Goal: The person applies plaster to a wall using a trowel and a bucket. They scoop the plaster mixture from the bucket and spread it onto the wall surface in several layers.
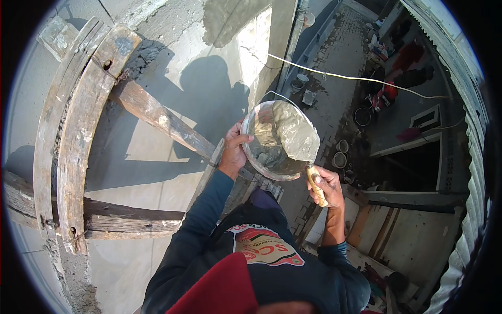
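Observation:
My left hand (235, 146) grips the left rim of a round metal bucket (251, 154), its thumb over the edge. Grey, wet mortar (266, 138) lines the bucket. My right hand (327, 186) is closed on the wooden handle of a trowel (317, 183). A large mound of mortar (295, 133) sits at the handle's upper end over the right side of the bucket and hides the trowel's blade. The bucket's wire handle stands up above its far rim.
Weathered wooden scaffold boards (73, 146) and a sloping beam (157, 118) are at my left, against a plastered wall (120, 183). Below right is a paved alley (334, 47) with several buckets (340, 159). A white cable (355, 77) crosses above the bucket; corrugated sheet (470, 157) edges the right.

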{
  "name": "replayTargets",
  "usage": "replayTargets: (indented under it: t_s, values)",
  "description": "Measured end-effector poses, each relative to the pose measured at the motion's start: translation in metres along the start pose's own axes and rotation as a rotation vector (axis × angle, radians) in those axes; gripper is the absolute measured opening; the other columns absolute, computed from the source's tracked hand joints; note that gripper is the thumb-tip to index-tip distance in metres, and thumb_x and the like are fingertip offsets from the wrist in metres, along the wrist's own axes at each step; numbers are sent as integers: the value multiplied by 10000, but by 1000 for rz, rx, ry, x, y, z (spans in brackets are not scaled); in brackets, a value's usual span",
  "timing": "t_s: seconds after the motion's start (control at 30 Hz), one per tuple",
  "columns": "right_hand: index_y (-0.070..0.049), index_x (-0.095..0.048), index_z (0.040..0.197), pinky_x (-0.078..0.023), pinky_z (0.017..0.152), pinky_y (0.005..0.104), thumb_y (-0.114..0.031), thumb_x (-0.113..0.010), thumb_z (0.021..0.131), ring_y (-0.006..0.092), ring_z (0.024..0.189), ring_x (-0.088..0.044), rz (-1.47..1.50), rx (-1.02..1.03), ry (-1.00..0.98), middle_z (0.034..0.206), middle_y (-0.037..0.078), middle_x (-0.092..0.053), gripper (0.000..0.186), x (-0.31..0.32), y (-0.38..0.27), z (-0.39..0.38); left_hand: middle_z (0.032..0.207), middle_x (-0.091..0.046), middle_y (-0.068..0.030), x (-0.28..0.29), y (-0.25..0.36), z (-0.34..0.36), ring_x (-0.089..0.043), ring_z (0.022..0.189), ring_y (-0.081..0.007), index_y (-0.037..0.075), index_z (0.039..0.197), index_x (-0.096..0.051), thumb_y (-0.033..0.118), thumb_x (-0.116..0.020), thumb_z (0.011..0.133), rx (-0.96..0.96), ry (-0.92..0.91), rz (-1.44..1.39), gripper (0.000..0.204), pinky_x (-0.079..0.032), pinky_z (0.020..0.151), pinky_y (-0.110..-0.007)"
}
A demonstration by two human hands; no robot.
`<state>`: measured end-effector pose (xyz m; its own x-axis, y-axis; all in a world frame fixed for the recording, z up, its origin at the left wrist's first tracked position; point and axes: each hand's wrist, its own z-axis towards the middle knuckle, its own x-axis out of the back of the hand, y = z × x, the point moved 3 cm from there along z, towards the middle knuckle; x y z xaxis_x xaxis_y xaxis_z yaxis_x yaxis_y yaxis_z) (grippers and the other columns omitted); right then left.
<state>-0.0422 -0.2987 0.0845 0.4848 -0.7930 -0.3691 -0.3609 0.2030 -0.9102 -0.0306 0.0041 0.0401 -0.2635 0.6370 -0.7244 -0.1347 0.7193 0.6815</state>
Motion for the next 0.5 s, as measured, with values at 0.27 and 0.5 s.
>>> replayTargets:
  t_s: [0.27,0.5]
  values:
    - [50,-610,1206,-408,391,234,-259,-656,952,105,484,-532,32,62,-4,753,78,-608,402,-19,1,33,986,-662,-96,-5,-7,36,-617,895,-187,37,857,-579,-64,-625,689,-26,51,-37,201,-489,887,-332]
    - [51,-591,1234,-404,381,235,-245,-651,953,111,473,-520,106,99,-50,764,96,-612,412,-41,2,71,1004,-655,-128,36,-28,64,-637,944,-255,13,959,-573,-91,-586,712,-79,28,-132,268,-512,918,-401]
